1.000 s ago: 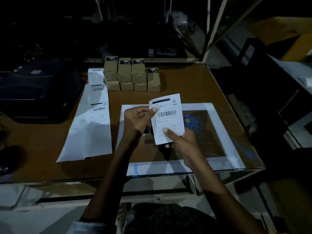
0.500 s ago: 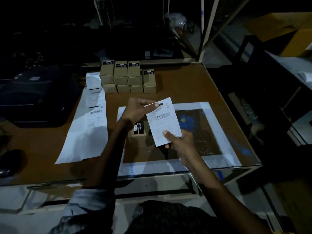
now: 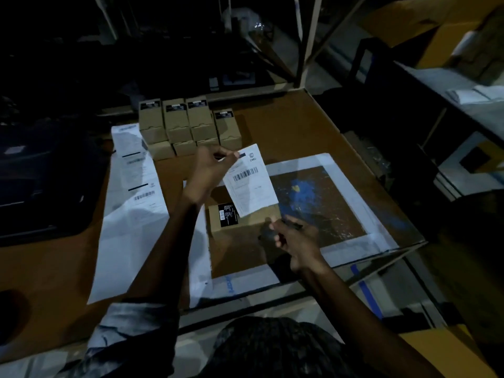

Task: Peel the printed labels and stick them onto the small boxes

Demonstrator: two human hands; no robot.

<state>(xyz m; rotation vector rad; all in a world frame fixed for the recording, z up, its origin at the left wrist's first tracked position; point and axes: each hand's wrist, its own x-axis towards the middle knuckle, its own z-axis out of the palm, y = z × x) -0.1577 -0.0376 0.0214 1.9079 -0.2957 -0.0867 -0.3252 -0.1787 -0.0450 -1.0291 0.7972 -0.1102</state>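
The left hand (image 3: 207, 173) pinches the top corner of the printed label (image 3: 249, 181) and holds it up, tilted, just above the small box (image 3: 237, 218) that lies on the brown mat (image 3: 321, 203). Half a second ago the right hand (image 3: 296, 238) gripped the label's lower edge; now it has let go and hangs just right of the box, fingers loosely curled. Something dark seems to sit among those fingers, but the light is too poor to say whether they hold anything. The label thus hangs from the left hand alone, its lower corner over the box's far side, beside the black sticker (image 3: 228, 214) on the box top. A thin white strip shows at the left fingertips, which suggests the backing is parting there, so the peel looks begun rather than finished. Behind the box stands the stack of small boxes (image 3: 188, 124); to the left of it lies the strip of labels (image 3: 133, 192), more work waiting.
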